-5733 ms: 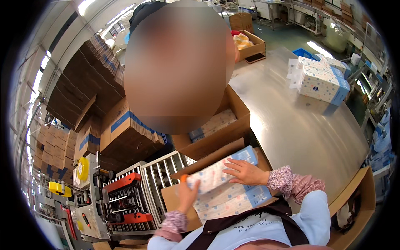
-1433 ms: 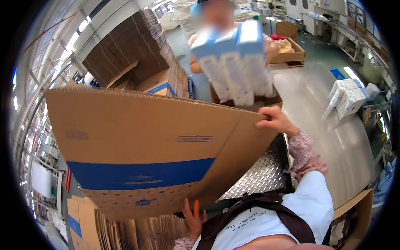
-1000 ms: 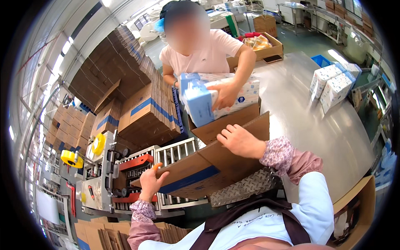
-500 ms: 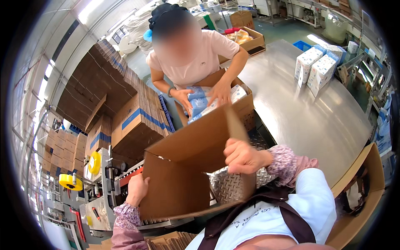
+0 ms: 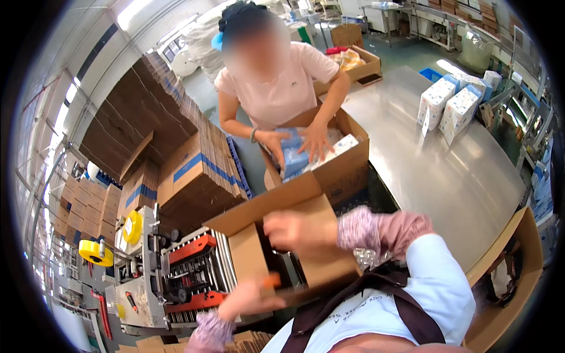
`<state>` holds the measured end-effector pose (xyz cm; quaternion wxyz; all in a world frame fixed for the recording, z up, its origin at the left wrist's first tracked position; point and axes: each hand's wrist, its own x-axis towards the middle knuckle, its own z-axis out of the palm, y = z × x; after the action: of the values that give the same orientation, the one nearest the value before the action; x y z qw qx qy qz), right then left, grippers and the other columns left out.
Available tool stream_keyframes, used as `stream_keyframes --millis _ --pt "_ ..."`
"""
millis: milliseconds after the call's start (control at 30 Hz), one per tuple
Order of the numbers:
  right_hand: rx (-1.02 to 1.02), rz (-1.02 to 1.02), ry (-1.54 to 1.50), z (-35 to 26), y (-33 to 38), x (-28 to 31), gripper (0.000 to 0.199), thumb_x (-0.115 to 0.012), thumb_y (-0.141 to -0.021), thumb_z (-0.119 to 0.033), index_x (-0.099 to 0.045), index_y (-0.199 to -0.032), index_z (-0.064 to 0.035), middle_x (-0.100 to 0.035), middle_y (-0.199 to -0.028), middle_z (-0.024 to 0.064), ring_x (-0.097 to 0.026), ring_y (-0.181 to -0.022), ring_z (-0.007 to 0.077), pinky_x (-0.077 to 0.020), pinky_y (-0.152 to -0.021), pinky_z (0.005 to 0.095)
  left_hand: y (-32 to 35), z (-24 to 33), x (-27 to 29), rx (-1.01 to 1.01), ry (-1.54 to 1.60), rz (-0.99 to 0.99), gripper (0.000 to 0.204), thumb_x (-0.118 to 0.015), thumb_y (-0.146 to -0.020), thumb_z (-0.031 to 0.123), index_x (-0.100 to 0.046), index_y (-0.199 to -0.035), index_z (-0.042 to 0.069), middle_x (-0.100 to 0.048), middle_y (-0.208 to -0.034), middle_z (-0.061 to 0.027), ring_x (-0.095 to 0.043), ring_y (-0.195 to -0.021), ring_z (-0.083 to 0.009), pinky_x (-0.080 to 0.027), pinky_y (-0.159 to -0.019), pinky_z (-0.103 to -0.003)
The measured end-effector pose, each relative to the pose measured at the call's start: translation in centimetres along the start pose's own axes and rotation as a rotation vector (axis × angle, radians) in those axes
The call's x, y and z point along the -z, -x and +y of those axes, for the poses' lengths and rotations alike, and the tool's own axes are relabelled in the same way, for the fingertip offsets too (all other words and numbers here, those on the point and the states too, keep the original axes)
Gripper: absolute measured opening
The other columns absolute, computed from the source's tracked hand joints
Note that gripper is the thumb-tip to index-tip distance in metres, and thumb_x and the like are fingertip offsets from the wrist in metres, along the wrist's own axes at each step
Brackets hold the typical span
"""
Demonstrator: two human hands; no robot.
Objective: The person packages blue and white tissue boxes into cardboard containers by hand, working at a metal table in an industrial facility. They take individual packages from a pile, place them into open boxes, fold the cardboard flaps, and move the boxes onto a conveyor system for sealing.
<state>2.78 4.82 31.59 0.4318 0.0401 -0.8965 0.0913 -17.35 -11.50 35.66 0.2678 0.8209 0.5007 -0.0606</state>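
hemmed in ahead by the open box [image 5: 344,170] with a co-worker's hands [image 5: 294,144] inside it. blocked to the left by the taping machine [image 5: 170,276] and flat carton stacks [image 5: 194,176]. open to the right across bare steel table [image 5: 435,176], up to white packs [image 5: 450,106].

A large workshop hall, daylight pouring in through high windows [image 5: 138,9] at twelve o'clock. A broad steel desk [image 5: 447,176] fills the three o'clock side, its surface glaring under the light. At nine o'clock rise tall stacks of flattened cardboard [image 5: 147,123] — brown, some with a blue band. A grey tape-sealing machine [image 5: 159,276] with red rails and yellow tape rolls stands at seven o'clock. The floor [image 5: 424,56] is green-grey, with more benches at one o'clock.
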Motion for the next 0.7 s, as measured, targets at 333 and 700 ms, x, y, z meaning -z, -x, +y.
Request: stream_keyframes --millis 333,700 --pt "-0.598 -0.296 0.498 -2.3 10.7 -2.1 0.051 -0.054 -0.086 -0.04 -0.053 -0.12 -0.0017 -0.046 -0.128 0.0209 -0.038 -0.125 0.0307 -0.0257 -0.107 0.0453 -7.0 -4.8 -4.3 -0.354 0.08 0.769 0.028 -0.064 -0.076 0.018 -0.063 -0.1 0.004 -0.059 -0.108 -0.0126 -0.058 -0.084 -0.0252 -0.046 -0.076 -0.033" --pt "-1.469 0.193 0.043 5.8 30.7 8.5 0.046 -0.045 -0.093 -0.032 -0.045 -0.126 0.0004 -0.046 -0.129 0.019 -0.041 -0.122 0.0322 -0.0309 -0.104 0.0375 -10.0 -24.1 -29.0 0.638 1.122 0.51 0.055 -0.042 -0.089 0.047 -0.055 -0.119 0.003 -0.06 -0.107 -0.0201 -0.058 -0.094 -0.0328 -0.045 -0.081 -0.04"
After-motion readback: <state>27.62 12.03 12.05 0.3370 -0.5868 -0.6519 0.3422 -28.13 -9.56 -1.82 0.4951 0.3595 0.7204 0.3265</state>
